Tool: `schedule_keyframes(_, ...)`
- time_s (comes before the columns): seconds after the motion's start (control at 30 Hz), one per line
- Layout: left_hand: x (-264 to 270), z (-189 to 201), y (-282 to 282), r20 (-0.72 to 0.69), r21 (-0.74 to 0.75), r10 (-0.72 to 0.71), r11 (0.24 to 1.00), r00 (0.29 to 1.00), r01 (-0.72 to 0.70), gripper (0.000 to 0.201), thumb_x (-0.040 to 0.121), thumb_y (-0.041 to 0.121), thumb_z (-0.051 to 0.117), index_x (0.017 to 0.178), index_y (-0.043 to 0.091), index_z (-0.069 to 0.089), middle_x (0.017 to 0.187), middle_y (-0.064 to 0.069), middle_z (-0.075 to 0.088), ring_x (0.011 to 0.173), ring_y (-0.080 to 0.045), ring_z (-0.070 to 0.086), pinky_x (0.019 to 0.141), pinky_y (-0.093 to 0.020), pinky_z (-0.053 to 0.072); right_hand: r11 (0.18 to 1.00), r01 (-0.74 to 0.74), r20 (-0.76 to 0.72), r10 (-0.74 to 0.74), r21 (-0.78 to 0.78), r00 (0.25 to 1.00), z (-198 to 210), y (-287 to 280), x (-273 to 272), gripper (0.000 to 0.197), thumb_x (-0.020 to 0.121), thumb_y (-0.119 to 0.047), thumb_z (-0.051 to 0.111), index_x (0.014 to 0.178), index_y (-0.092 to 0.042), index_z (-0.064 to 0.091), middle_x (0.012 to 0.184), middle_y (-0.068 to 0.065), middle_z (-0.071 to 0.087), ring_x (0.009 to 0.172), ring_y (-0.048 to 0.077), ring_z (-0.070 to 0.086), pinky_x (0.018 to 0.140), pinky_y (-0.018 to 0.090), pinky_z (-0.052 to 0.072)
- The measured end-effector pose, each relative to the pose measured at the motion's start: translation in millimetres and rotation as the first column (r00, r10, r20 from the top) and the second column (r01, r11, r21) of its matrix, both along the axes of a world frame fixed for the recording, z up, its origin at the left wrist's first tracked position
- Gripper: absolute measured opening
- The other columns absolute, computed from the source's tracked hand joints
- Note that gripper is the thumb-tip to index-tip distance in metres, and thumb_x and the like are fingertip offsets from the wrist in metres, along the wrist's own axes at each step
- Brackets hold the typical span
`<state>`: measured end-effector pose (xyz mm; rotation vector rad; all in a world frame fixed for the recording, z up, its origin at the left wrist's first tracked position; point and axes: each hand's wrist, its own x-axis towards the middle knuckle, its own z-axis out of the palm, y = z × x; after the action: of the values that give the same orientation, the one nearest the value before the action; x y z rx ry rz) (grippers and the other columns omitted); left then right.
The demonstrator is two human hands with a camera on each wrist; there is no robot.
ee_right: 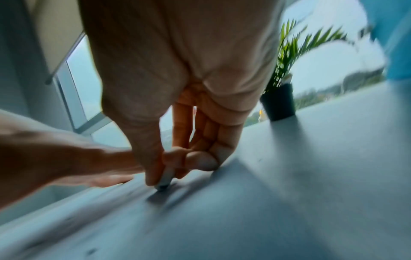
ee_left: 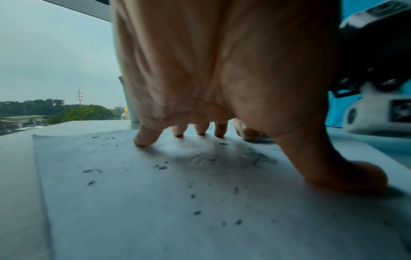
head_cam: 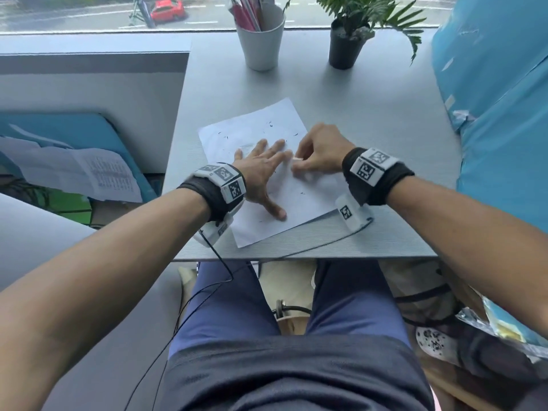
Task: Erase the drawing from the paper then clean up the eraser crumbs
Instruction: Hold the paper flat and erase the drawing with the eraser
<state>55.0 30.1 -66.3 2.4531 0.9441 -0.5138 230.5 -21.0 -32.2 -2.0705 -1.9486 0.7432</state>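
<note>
A white sheet of paper (head_cam: 255,126) lies tilted on the grey table (head_cam: 370,114), strewn with dark eraser crumbs (ee_left: 162,167). Faint pencil smudges (ee_left: 260,158) remain near its middle. My left hand (head_cam: 264,170) lies spread flat on the sheet, fingers (ee_left: 145,139) straight and pressing it down. Just right of it, my right hand (head_cam: 318,154) pinches a small white eraser (ee_right: 165,177) between thumb and fingers, its tip on the paper. The right wrist view is blurred by motion.
A white cup of pens (head_cam: 261,37) and a black potted plant (head_cam: 345,46) stand at the table's far edge by the window. A blue bag (head_cam: 498,114) leans at the right. Papers (head_cam: 89,170) lie on a blue surface to the left.
</note>
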Motion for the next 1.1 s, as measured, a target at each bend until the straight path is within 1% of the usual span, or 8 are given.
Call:
schedule_keyframes(0.17, -2.3, 1.5, 2.0, -0.037, -0.003, -0.041, 0.999, 0.998, 0.041, 0.151, 0.049, 0.072, 0.085, 0.158, 0.031, -0.009, 0.164, 0.01, -0.024, 0.151, -0.024, -0.023, 0.115, -0.072, -0.002, 0.97, -0.214, -0.023, 0.213, -0.116, 0.977, -8.8, -23.6, -28.9, 0.011, 0.073, -0.023, 0.074, 0.071, -0.013, 0.077, 0.065, 0.001, 0.07, 0.058, 0.013, 0.06, 0.053, 0.021, 0.047)
schedule_keyframes(0.3, -1.4, 2.0, 2.8, -0.029, -0.021, -0.045, 0.999, 0.999, 0.045, 0.147, 0.048, 0.073, 0.085, 0.159, 0.035, -0.004, 0.164, 0.011, -0.024, 0.151, -0.025, -0.024, 0.113, -0.074, -0.004, 1.0, 0.004, 0.024, -0.004, -0.006, 1.0, 0.2, 7.3, 3.2, 0.018, 0.074, -0.027, 0.076, 0.079, -0.01, 0.078, 0.071, 0.007, 0.072, 0.067, 0.019, 0.064, 0.06, 0.021, 0.042)
schedule_keyframes(0.47, -1.6, 2.1, 5.2, -0.077, -0.013, -0.077, 0.997, 0.994, 0.076, 0.151, 0.049, 0.071, 0.086, 0.158, 0.032, -0.011, 0.163, 0.01, -0.028, 0.15, -0.023, -0.026, 0.114, -0.073, -0.003, 0.968, -0.219, -0.006, 0.22, -0.124, 0.975, -8.9, -22.2, -27.7, 0.014, 0.072, -0.024, 0.076, 0.071, -0.011, 0.077, 0.062, 0.0, 0.067, 0.052, 0.012, 0.056, 0.045, 0.017, 0.042)
schedule_keyframes(0.6, 0.4, 4.3, 4.6, -0.067, -0.031, -0.072, 0.997, 0.995, 0.07, 0.148, 0.049, 0.068, 0.088, 0.158, 0.036, -0.006, 0.164, 0.011, -0.026, 0.15, -0.023, -0.026, 0.113, -0.074, -0.004, 1.0, 0.016, 0.002, -0.016, 0.006, 1.0, -2.7, 4.6, 3.6, 0.016, 0.072, -0.027, 0.077, 0.076, -0.011, 0.078, 0.067, 0.004, 0.071, 0.056, 0.01, 0.056, 0.052, 0.015, 0.038)
schedule_keyframes(0.73, -1.0, 2.0, 6.0, -0.071, -0.026, -0.089, 0.996, 0.993, 0.087, 0.151, 0.048, 0.069, 0.088, 0.157, 0.036, -0.012, 0.163, 0.011, -0.028, 0.149, -0.022, -0.028, 0.113, -0.073, -0.006, 0.967, -0.209, -0.023, 0.207, -0.148, 0.978, -10.4, -24.8, -26.0, 0.014, 0.071, -0.026, 0.077, 0.067, -0.013, 0.076, 0.063, 0.002, 0.068, 0.054, 0.014, 0.057, 0.048, 0.025, 0.044)
schedule_keyframes(0.9, -0.8, 3.6, 6.3, -0.057, -0.032, -0.082, 0.996, 0.995, 0.08, 0.149, 0.048, 0.067, 0.089, 0.158, 0.037, -0.007, 0.164, 0.011, -0.026, 0.15, -0.024, -0.026, 0.112, -0.075, -0.004, 0.999, 0.019, -0.023, -0.02, -0.041, 1.0, -1.4, 0.8, 3.7, 0.015, 0.071, -0.027, 0.079, 0.075, -0.013, 0.078, 0.069, 0.001, 0.071, 0.059, 0.006, 0.058, 0.056, 0.019, 0.041)
schedule_keyframes(1.0, -2.1, 2.6, 6.6, -0.064, -0.022, -0.103, 0.995, 0.993, 0.102, 0.15, 0.049, 0.067, 0.089, 0.158, 0.035, -0.009, 0.163, 0.011, -0.026, 0.15, -0.023, -0.026, 0.113, -0.074, -0.004, 0.979, -0.161, -0.042, 0.157, -0.126, 0.987, -6.5, -22.7, -26.9, 0.024, 0.071, -0.025, 0.075, 0.05, -0.022, 0.063, 0.049, -0.01, 0.056, 0.04, 0.0, 0.046, 0.045, 0.016, 0.034)
schedule_keyframes(1.1, -1.9, 3.5, 7.6, -0.056, -0.034, -0.101, 0.994, 0.993, 0.099, 0.149, 0.048, 0.065, 0.09, 0.158, 0.038, -0.006, 0.163, 0.012, -0.026, 0.15, -0.022, -0.026, 0.113, -0.073, -0.006, 0.986, -0.119, -0.029, 0.116, -0.114, 0.993, -5.3, -12.4, -10.7, 0.009, 0.073, -0.025, 0.076, 0.065, -0.021, 0.076, 0.056, -0.009, 0.063, 0.047, 0.001, 0.051, 0.046, 0.013, 0.036)
